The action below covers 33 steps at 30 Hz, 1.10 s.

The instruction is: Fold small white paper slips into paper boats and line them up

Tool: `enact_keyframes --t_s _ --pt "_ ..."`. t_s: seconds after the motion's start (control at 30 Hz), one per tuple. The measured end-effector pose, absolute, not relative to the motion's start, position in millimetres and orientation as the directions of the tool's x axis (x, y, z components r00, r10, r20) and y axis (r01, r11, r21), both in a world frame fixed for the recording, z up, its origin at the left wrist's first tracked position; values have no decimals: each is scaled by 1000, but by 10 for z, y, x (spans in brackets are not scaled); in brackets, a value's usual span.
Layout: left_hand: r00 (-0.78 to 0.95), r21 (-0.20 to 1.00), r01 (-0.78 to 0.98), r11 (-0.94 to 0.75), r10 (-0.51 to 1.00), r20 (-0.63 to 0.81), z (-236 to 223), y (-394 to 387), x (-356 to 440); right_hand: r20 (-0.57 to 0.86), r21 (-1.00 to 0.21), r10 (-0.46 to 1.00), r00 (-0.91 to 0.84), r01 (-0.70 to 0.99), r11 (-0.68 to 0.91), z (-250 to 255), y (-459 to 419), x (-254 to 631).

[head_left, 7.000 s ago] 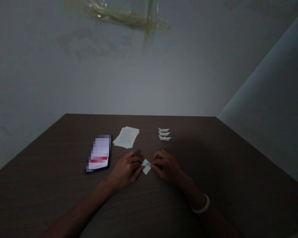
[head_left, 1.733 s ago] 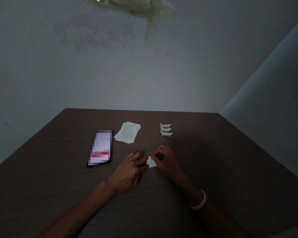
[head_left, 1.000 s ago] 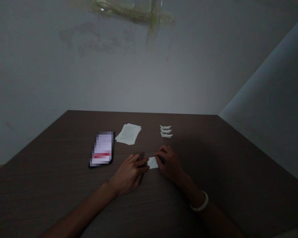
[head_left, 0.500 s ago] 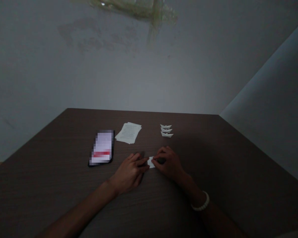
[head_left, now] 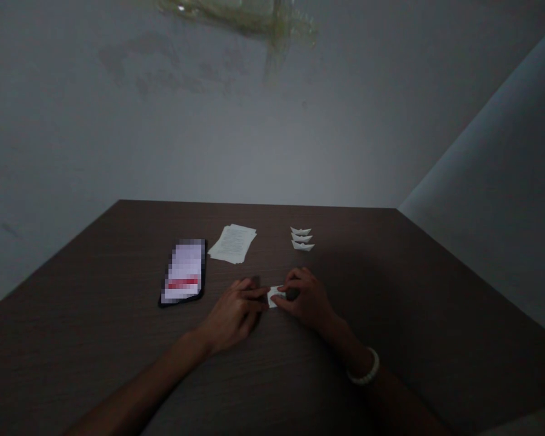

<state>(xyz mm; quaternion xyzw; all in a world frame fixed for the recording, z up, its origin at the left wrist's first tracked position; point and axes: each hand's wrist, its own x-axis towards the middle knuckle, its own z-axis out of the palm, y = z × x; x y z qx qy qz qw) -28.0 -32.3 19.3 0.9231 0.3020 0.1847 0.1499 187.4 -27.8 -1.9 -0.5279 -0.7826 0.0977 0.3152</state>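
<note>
A small folded piece of white paper (head_left: 274, 300) lies on the dark table between my two hands. My left hand (head_left: 234, 315) holds its left edge with thumb and index finger, the other fingers curled beside them. From the right, my right hand (head_left: 309, 303) pinches the paper, thumb and index finger meeting over its surface and covering that side. Beyond the right hand, three white paper boats (head_left: 302, 238) sit in a close row, one behind another.
A stack of printed paper sheets (head_left: 232, 244) lies beyond my left hand. Left of it is a phone (head_left: 183, 272) with its screen lit and blurred. The brown table (head_left: 118, 254) reaches back to a stained grey wall (head_left: 254, 133). A pale beaded bracelet (head_left: 366, 369) circles my right wrist.
The right thumb and fingertips have shifted slightly over the paper, and the left fingers have drawn a little toward its left edge. The whole view has shifted slightly.
</note>
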Motion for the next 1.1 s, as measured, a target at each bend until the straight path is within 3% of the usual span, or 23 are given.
enact_keyframes --t_s 0.27,0.47,0.67,1.1 --pt "707 420 522 -742 652 273 178 -329 -293 390 -460 880 -270 771 440 -36 -290 1890" --pt "716 348 547 -761 641 276 186 -349 -279 390 -467 877 -280 761 451 -14 -301 1886" --pt "771 246 562 -790 608 191 189 -381 -259 393 -465 878 -271 765 445 -60 -256 1891" --pt "791 211 544 -812 580 194 204 -388 -235 423 -521 875 -236 727 448 -72 -231 1892"
